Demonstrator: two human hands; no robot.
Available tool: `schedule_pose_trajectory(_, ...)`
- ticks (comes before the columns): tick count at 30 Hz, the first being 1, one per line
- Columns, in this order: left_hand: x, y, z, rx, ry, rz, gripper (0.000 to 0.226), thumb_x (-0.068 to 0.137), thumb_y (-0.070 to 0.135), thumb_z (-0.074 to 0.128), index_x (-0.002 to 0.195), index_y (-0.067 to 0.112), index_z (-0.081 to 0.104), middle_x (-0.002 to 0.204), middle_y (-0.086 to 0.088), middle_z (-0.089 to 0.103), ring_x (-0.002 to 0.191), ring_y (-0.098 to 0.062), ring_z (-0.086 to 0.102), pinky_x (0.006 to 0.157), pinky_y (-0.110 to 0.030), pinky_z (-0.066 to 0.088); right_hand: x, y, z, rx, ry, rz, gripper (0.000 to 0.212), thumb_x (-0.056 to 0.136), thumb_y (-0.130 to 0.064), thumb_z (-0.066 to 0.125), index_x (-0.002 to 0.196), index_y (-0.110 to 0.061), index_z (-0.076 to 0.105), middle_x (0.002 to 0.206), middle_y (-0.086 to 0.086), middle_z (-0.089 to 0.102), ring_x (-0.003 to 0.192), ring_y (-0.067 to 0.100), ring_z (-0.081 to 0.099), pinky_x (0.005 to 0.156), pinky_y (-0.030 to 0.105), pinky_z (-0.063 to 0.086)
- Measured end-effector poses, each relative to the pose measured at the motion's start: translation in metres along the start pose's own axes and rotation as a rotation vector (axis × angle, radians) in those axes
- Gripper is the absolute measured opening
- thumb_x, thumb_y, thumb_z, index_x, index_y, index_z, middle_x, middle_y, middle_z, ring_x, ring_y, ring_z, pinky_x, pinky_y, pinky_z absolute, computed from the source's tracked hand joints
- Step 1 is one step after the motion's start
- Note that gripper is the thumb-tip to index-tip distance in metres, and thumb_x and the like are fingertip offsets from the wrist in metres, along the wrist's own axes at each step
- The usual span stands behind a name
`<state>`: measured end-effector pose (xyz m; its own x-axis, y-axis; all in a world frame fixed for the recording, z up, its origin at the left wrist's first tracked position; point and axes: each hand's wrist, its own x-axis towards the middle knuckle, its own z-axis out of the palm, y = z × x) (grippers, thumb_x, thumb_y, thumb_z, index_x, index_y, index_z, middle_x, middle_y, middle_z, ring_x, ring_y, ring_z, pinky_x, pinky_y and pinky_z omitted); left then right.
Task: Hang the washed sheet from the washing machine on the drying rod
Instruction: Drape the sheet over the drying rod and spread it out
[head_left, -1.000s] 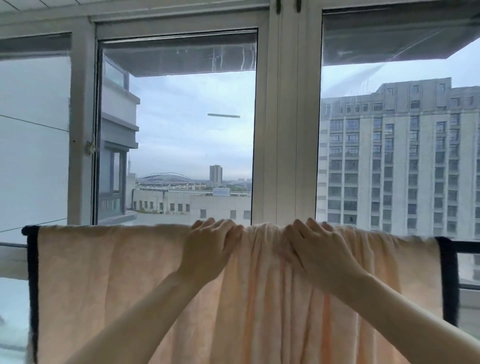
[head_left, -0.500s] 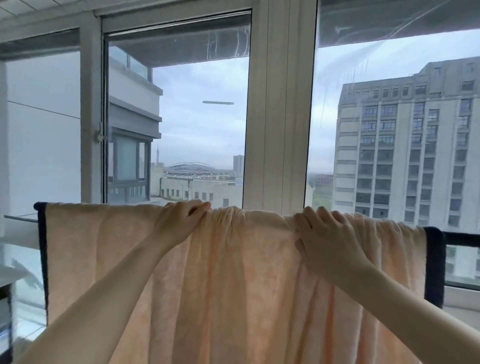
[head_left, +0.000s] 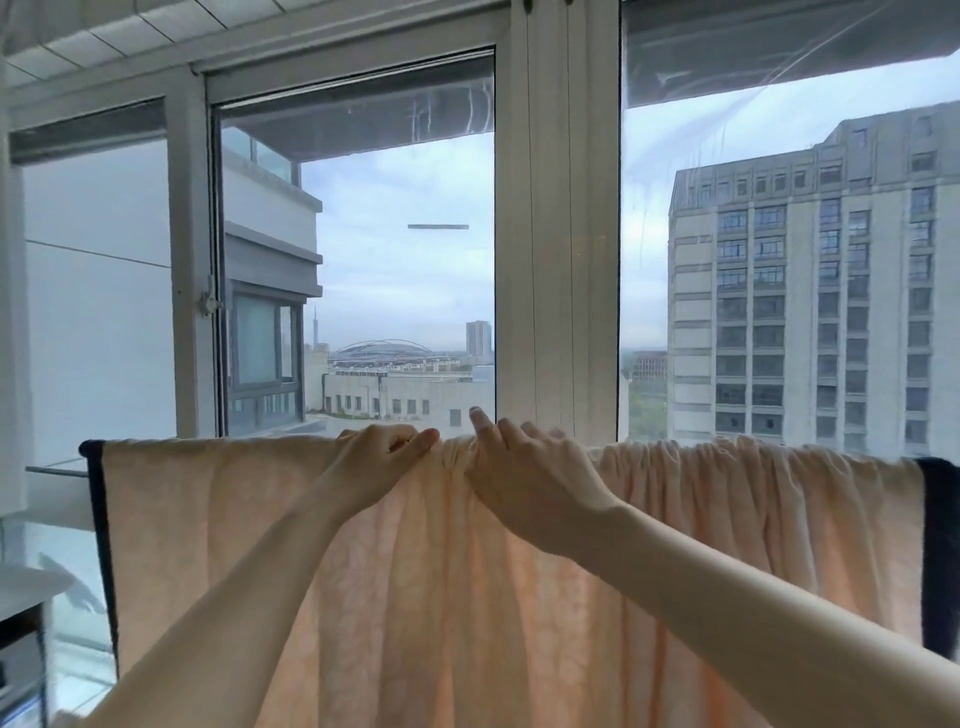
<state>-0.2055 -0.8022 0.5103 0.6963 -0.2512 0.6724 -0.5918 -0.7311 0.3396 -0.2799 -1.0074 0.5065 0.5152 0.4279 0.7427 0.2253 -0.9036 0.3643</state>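
While the sheet (head_left: 426, 582) hangs draped over the rod in front of the window (head_left: 556, 270), both my hands sit on its top fold, close together near the middle. My left hand (head_left: 376, 462) has its fingers (head_left: 415, 441) curled and pinched on a bunch of the peach cloth at the top edge. My right hand (head_left: 535, 478) lies over the fold just beside it, fingers (head_left: 511, 434) spread and bent onto the gathered cloth, one fingertip lifted above the edge; I cannot tell whether that hand truly grips or only presses.

The cloth lies fairly flat to the left of my hands and is crumpled into tight pleats to the right. A dark border runs down each side edge, the left one (head_left: 101, 545) full in view, the right one (head_left: 940, 545) cut by the frame edge. The rod itself is hidden under the cloth; only a thin stub (head_left: 54, 470) shows past the left border. The sheet's lower part runs out of view below. I see no container and no readable writing. Through the glass stand a tall block (head_left: 810, 312) and a distant domed roof (head_left: 384, 348).
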Motion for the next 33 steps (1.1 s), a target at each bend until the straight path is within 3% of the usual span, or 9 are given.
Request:
schedule_pose_trajectory(2, -0.001, -0.007, -0.003, -0.013, 0.002, -0.007, 0.066, 0.082, 0.076, 0.029, 0.061, 0.017, 0.05, 0.057, 0.009, 0.051, 0.059, -0.008, 0.048, 0.065, -0.03, 0.038, 0.004, -0.003, 0.006, -0.03, 0.001, 0.025, 0.071, 0.094, -0.054, 0.01, 0.146, -0.009, 0.029, 0.077, 0.003, 0.058, 0.056, 0.02, 0.055, 0.053, 0.037, 0.051)
schedule_pose_trajectory(4, -0.002, -0.012, -0.007, -0.037, 0.006, -0.036, 0.052, 0.09, 0.065, 0.036, 0.068, 0.025, 0.062, 0.07, 0.012, 0.063, 0.076, -0.009, 0.059, 0.079, -0.033, 0.044, 0.001, 0.003, 0.01, -0.135, 0.035, 0.022, 0.073, 0.094, -0.058, 0.01, 0.141, -0.01, 0.038, 0.065, 0.0, 0.052, 0.045, 0.014, 0.044, 0.043, 0.028, 0.041)
schedule_pose_trajectory(9, -0.005, -0.003, -0.005, -0.096, 0.01, -0.032, 0.037, 0.098, 0.042, 0.042, 0.082, 0.023, 0.071, 0.083, 0.012, 0.07, 0.087, -0.009, 0.062, 0.089, -0.034, 0.044, -0.019, 0.029, 0.012, -0.22, 0.043, -0.05, 0.049, 0.092, -0.039, 0.053, 0.134, -0.015, 0.045, 0.067, 0.003, 0.054, 0.045, 0.017, 0.046, 0.044, 0.029, 0.039)
schedule_pose_trajectory(12, -0.006, 0.003, -0.002, -0.097, 0.026, -0.033, 0.038, 0.099, 0.041, 0.041, 0.074, 0.027, 0.066, 0.077, 0.015, 0.066, 0.084, -0.01, 0.061, 0.091, -0.036, 0.041, -0.03, 0.039, 0.005, -0.236, 0.078, -0.064, 0.042, 0.084, -0.027, 0.067, 0.122, -0.018, 0.054, 0.071, 0.004, 0.059, 0.05, 0.019, 0.052, 0.048, 0.03, 0.041)
schedule_pose_trajectory(17, -0.011, 0.0, -0.008, -0.081, 0.061, -0.031, 0.032, 0.099, 0.04, 0.04, 0.08, 0.033, 0.066, 0.083, 0.015, 0.066, 0.089, -0.01, 0.06, 0.093, -0.034, 0.039, -0.047, 0.054, -0.007, -0.292, 0.108, -0.054, 0.041, 0.092, -0.022, 0.045, 0.125, -0.002, 0.059, 0.071, 0.006, 0.062, 0.054, 0.021, 0.057, 0.052, 0.035, 0.048)
schedule_pose_trajectory(21, -0.012, -0.001, -0.009, -0.07, 0.021, -0.037, 0.032, 0.095, 0.045, 0.046, 0.083, 0.027, 0.07, 0.081, 0.015, 0.069, 0.083, -0.001, 0.06, 0.094, -0.035, 0.042, -0.062, 0.068, -0.017, -0.328, 0.072, -0.015, 0.049, 0.078, -0.014, 0.07, 0.122, 0.004, 0.059, 0.078, 0.009, 0.068, 0.063, 0.025, 0.063, 0.061, 0.036, 0.053)
schedule_pose_trajectory(26, -0.013, 0.0, -0.007, -0.098, -0.002, 0.002, 0.023, 0.093, 0.05, 0.049, 0.106, 0.046, 0.066, 0.102, 0.029, 0.065, 0.104, 0.003, 0.055, 0.097, -0.027, 0.04, -0.074, 0.079, -0.027, -0.377, 0.09, 0.067, 0.041, 0.071, -0.003, 0.059, 0.111, 0.006, 0.066, 0.093, 0.016, 0.071, 0.094, 0.032, 0.065, 0.087, 0.048, 0.052)
schedule_pose_trajectory(29, -0.011, 0.001, -0.008, -0.164, 0.019, -0.036, 0.019, 0.093, 0.044, 0.052, 0.098, 0.044, 0.07, 0.098, 0.03, 0.066, 0.105, 0.002, 0.057, 0.097, -0.026, 0.041, -0.067, 0.066, -0.029, -0.306, 0.09, 0.115, 0.042, 0.065, -0.003, 0.062, 0.107, 0.0, 0.069, 0.1, 0.013, 0.071, 0.106, 0.032, 0.062, 0.098, 0.05, 0.045)
schedule_pose_trajectory(33, -0.011, -0.005, -0.01, -0.145, 0.029, -0.077, 0.026, 0.096, 0.042, 0.048, 0.098, 0.036, 0.073, 0.095, 0.024, 0.069, 0.101, -0.005, 0.061, 0.099, -0.035, 0.043, -0.044, 0.03, -0.032, -0.136, 0.122, 0.071, 0.044, 0.076, -0.009, 0.048, 0.119, -0.006, 0.059, 0.11, 0.008, 0.067, 0.109, 0.028, 0.06, 0.101, 0.048, 0.045)
